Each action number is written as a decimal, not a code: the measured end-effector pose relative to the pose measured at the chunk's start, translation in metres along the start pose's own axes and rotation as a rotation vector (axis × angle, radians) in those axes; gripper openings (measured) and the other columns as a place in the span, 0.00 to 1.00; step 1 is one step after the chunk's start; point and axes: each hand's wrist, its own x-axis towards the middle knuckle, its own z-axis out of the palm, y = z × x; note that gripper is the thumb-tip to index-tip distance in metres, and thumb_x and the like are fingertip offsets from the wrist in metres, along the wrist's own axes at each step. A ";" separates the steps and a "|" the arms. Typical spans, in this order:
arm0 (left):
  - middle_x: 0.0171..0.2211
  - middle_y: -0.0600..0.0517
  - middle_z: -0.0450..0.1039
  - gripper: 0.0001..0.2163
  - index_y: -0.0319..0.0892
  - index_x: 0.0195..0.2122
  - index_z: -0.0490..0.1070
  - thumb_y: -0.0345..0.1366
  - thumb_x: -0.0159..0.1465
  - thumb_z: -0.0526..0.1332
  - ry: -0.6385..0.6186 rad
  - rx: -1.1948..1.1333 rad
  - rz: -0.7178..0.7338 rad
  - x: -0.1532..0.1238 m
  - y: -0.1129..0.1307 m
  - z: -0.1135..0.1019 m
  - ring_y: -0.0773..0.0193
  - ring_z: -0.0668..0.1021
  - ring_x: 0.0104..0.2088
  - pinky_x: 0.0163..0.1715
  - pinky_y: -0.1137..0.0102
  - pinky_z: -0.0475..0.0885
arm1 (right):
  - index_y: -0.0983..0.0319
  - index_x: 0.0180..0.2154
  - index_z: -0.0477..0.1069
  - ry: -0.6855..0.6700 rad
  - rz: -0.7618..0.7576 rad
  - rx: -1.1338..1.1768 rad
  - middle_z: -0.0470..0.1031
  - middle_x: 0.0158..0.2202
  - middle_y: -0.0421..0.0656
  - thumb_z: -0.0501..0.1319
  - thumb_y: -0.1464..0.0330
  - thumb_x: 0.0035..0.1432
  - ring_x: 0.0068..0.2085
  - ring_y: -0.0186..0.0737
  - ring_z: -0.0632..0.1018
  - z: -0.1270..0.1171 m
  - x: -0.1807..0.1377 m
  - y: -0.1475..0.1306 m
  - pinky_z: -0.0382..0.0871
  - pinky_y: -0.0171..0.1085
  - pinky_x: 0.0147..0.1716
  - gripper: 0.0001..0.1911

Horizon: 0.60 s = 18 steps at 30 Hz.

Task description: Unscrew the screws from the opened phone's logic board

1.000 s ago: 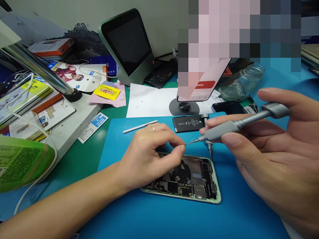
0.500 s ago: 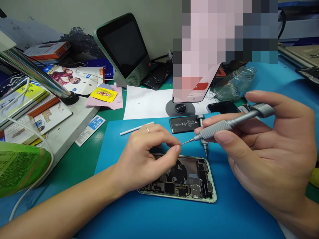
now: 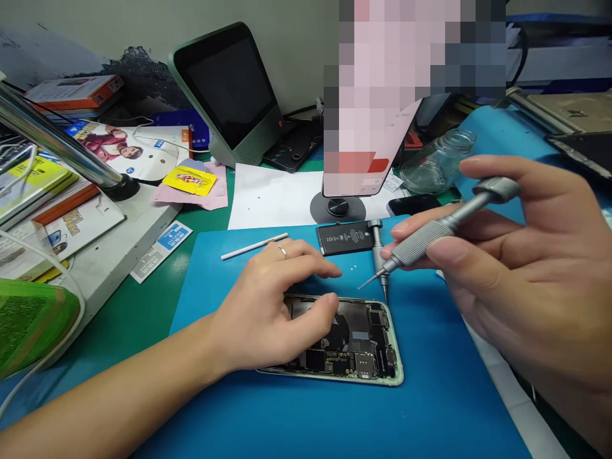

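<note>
My right hand (image 3: pixel 507 268) grips a grey screwdriver (image 3: pixel 415 242), its thin tip pointing down and left above the mat. Over the left part of an opened phone (image 3: pixel 363 344) rests my left hand (image 3: pixel 287 299), thumb and forefinger apart with nothing visible between them. The phone lies with its inner boards facing up, and my left hand hides its left side. A second screwdriver (image 3: pixel 379 255) lies on the blue mat (image 3: pixel 335 421) beside a black phone battery (image 3: pixel 345 238). Small white specks lie on the mat between the battery and the phone.
A white stick (image 3: pixel 253 247) lies at the mat's back left. Behind the mat stand a phone (image 3: pixel 354 182) on a round stand (image 3: pixel 337 208), a glass jar (image 3: pixel 438 162) and a smart display (image 3: pixel 229 83). A lamp post (image 3: pixel 62 140) and a green cloth-like item (image 3: pixel 33 325) are at left.
My left thumb and forefinger have parted from the screwdriver's tip. The screwdriver in my right hand has drawn away from those fingers and dipped slightly. The camera view has shifted a little.
</note>
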 end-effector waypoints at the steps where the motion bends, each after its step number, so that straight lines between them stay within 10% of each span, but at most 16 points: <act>1: 0.40 0.50 0.85 0.07 0.42 0.45 0.83 0.32 0.67 0.66 -0.008 0.006 0.000 0.000 0.000 0.000 0.60 0.84 0.40 0.43 0.63 0.76 | 0.44 0.59 0.76 -0.036 0.005 -0.038 0.85 0.37 0.34 0.75 0.66 0.63 0.42 0.44 0.89 -0.006 0.004 -0.003 0.91 0.44 0.43 0.25; 18: 0.62 0.44 0.80 0.19 0.40 0.62 0.76 0.42 0.74 0.66 -0.429 0.281 0.390 -0.009 0.015 -0.009 0.51 0.80 0.50 0.50 0.55 0.72 | 0.42 0.61 0.74 -0.225 -0.015 -0.128 0.87 0.40 0.31 0.73 0.72 0.63 0.36 0.37 0.89 -0.033 -0.006 0.016 0.90 0.38 0.40 0.28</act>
